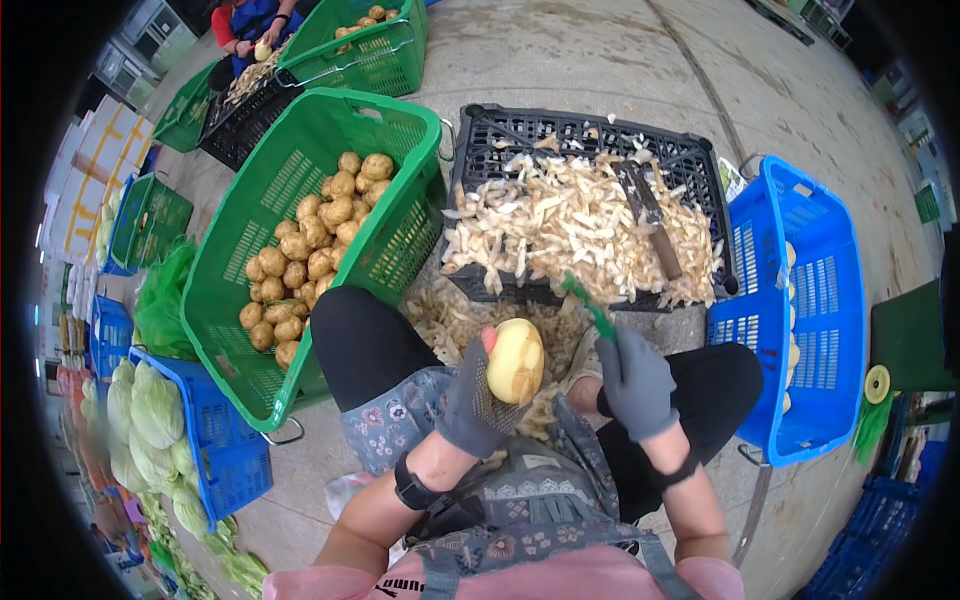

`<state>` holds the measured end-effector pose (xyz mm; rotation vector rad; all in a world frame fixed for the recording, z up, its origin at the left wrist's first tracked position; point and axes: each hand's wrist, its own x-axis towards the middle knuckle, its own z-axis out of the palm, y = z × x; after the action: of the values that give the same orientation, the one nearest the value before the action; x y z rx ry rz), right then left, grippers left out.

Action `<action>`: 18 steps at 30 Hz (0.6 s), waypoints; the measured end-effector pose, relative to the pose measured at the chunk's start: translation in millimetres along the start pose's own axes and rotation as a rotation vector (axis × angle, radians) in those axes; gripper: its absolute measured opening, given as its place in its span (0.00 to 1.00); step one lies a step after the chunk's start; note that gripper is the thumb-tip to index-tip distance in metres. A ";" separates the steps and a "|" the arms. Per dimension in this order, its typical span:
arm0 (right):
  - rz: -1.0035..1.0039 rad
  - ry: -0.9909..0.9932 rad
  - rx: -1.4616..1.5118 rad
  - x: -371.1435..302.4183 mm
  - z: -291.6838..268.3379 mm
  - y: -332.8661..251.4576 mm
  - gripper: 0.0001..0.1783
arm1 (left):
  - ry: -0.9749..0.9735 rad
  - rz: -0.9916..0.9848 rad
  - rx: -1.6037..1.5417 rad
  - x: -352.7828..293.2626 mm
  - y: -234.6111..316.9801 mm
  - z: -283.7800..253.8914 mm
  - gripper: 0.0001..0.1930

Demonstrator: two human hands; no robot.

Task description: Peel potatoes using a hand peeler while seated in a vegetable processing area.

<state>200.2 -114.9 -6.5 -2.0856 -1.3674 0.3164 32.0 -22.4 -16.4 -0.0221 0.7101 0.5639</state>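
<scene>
A potato [519, 352], mostly peeled and pale yellow with a brown patch of skin left low on one side, rests in my left hand [474, 408]. That hand wears a grey glove, and its fingers wrap round the potato from the left and below. In my grey-gloved right hand [638, 382] is a green peeler [592, 306], its head pointing up and left, apart from the potato. Beyond my hands, a heap of peelings [560, 228] covers much of a black crate [478, 135]. A dark blade with a brown handle [664, 250] lies on the heap.
To my left stands a green crate [228, 235] with unpeeled potatoes [312, 240]. On my right, a blue crate [822, 300] holds several pale potatoes [788, 350]. Cabbages [157, 410] fill a blue crate at far left. Another person [258, 22] handles a potato at the far left.
</scene>
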 end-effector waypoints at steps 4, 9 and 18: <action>-0.270 -0.109 0.010 -10.3 -14.5 -34.9 0.12 | -0.107 0.005 0.173 -5.9 4.9 -3.2 0.23; -0.165 -0.108 0.013 4.9 -19.0 -18.3 0.12 | -0.229 0.096 0.300 -10.6 7.5 -6.7 0.27; -0.024 -0.065 0.293 1.7 -19.9 -32.8 0.07 | -0.287 -0.123 0.232 -5.9 13.1 -38.5 0.43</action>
<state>186.7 -111.7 29.4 -1.8297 -1.2956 0.5449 -1.6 -22.0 -40.0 0.2257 0.4862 0.3552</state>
